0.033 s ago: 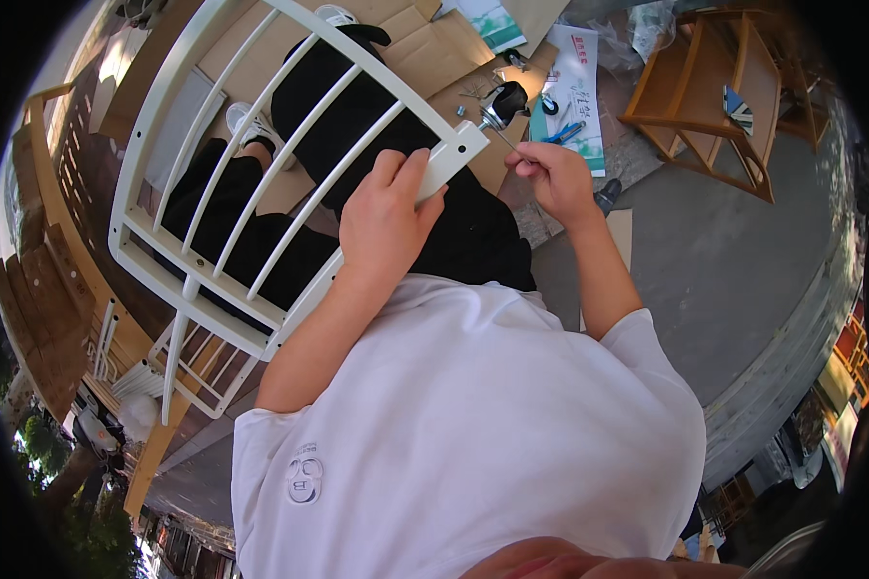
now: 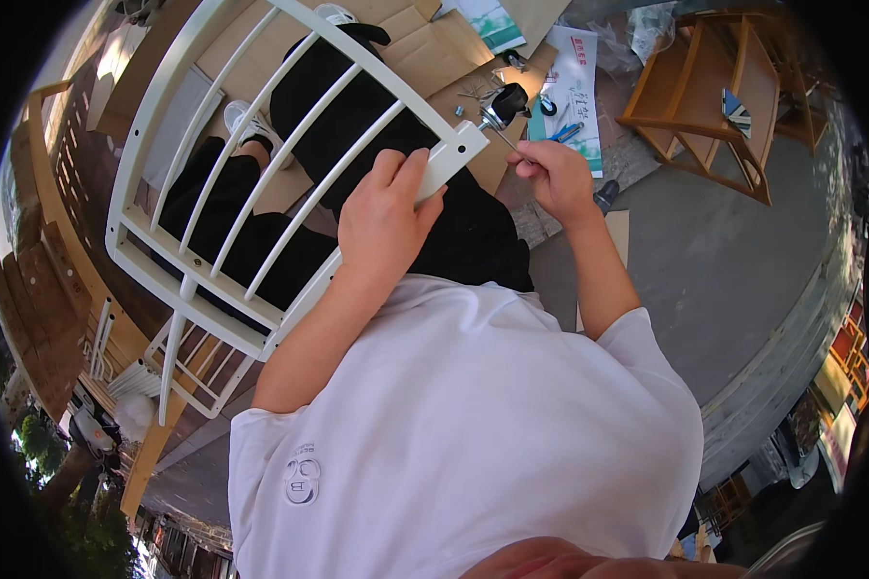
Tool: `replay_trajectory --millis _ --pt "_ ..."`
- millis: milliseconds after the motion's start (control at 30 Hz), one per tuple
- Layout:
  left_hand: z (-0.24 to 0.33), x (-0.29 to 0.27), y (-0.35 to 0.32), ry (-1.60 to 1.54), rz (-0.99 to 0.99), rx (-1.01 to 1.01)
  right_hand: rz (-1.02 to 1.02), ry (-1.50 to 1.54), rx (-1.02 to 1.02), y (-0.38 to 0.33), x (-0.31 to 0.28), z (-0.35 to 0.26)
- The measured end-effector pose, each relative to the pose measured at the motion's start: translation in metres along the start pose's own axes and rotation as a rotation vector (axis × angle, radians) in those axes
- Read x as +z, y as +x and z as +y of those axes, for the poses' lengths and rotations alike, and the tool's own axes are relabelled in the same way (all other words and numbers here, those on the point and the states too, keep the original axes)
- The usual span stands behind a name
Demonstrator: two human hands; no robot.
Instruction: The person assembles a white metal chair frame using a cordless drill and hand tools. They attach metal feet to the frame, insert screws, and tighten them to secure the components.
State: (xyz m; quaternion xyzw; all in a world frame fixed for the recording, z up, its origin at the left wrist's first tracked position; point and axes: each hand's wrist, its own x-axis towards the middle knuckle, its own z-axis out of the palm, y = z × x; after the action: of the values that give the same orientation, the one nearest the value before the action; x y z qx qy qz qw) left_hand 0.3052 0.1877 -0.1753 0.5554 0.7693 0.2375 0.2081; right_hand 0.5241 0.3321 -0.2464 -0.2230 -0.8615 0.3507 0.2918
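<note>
Rail panel: a white slatted frame is held tilted across the lap, its long side running from the far left toward the middle of the scene, over black trousers.
Left hand: the left hand is wrapped around the panel's corner post, fingers closed firmly on the white bar near its end.
Right hand: the right hand is pinched narrowly on a thin metal tool, whose tip is set at the end of the post, just beside the left hand.
Caster: a black wheel is seen just beyond the post's end; whether it touches the post cannot be told.
Floor, far side: flattened cardboard and a printed sheet are spread beneath the work.
Far right: a wooden frame is left standing on the grey floor.
Near left: a second white slatted piece is lying beside wooden boards.
</note>
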Motion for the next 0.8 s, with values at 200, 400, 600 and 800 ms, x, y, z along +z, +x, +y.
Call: replay_trajectory --millis 200,400,600,800 --pt "-0.005 0.002 0.000 -0.022 -0.003 0.012 0.035 -0.103 -0.306 0.074 -0.018 -0.022" --pt "-0.004 0.002 0.001 0.000 0.001 0.011 -0.452 0.046 0.013 0.144 -0.018 -0.018" --pt "0.000 0.005 -0.002 0.018 0.016 0.000 -0.889 0.454 0.365 0.174 0.003 0.033" --pt "0.001 0.006 -0.005 0.026 0.044 -0.012 -0.887 0.967 0.640 0.153 0.032 0.065"
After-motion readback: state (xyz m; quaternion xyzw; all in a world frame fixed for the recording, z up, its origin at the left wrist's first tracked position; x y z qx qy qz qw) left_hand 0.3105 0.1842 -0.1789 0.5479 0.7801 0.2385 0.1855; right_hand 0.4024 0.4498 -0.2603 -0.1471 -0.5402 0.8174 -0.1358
